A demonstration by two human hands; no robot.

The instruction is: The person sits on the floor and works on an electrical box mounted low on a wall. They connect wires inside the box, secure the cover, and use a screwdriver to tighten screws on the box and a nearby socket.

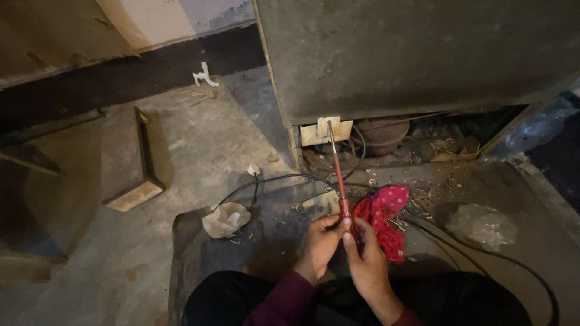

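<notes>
i've got my left hand (321, 241) and right hand (367, 259) both closed on the red handle of 1 long screwdriver (337, 172), its tip up at the small pale plate (325, 131) under the bottom edge of the big grey cabinet (417, 54). 1 red patterned cloth (383, 220) lies touching my right hand, and black cables (483, 250) curve past it. open concrete floor (199, 145) sits to the left, holding 1 wooden block (128, 160) and 1 crumpled paper (225, 218).
</notes>
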